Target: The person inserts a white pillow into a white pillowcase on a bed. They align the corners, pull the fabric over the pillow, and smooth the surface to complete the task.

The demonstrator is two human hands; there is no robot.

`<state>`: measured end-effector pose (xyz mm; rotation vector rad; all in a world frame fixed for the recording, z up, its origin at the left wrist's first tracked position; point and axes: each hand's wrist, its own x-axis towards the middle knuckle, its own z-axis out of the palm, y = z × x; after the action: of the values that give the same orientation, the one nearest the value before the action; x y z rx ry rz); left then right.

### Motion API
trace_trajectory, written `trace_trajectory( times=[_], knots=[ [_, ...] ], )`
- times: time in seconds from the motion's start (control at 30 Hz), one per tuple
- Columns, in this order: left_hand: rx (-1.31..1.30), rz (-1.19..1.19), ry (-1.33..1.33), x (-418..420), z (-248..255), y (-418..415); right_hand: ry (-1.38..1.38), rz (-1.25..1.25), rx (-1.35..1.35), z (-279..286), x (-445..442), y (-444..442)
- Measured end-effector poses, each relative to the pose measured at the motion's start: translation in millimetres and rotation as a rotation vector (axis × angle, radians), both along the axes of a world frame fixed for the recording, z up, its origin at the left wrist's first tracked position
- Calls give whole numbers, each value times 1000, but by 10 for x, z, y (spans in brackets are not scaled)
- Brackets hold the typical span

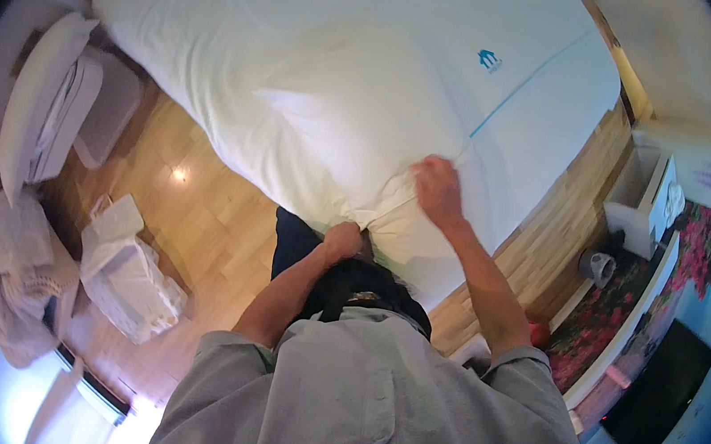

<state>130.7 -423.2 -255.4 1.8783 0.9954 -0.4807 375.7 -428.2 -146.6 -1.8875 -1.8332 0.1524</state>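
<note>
A white bed cover [320,82] with a thin blue stripe and a blue printed logo lies over the bed before me. At its near edge, my left hand [343,240] is closed on a bunched part of the fabric, close against my legs. Farther up and to the right, my right hand [437,189] is curled on the cover, slightly blurred, with its fingertips partly hidden. Creases run through the fabric between the two hands. Near my right forearm, part of the cover hangs over the bed's front edge.
At left, a white pillow [37,106] leans upright on a bedside piece, above a beige fabric heap [5,270]. A crumpled white bag [132,280] lies on the wood floor [228,219]. To the right are a small bin [595,267], a white cabinet [635,198] and a wall-mounted television [656,393].
</note>
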Motion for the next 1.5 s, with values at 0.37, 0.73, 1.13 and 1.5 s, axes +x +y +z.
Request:
trace_trajectory(
  times=[0.37,0.73,1.13,1.5],
  knots=[
    [461,185,-524,403,1055,393,431,-996,-558,-356,750,120],
    [312,-254,-530,349,766,32,508,-940,-603,-895,760,-414],
    [134,-102,-468,349,900,233,383,-691,-453,-308,51,-271],
    [526,-394,-362,1205,1109,372,542,-702,-291,17,-55,-654]
  ],
)
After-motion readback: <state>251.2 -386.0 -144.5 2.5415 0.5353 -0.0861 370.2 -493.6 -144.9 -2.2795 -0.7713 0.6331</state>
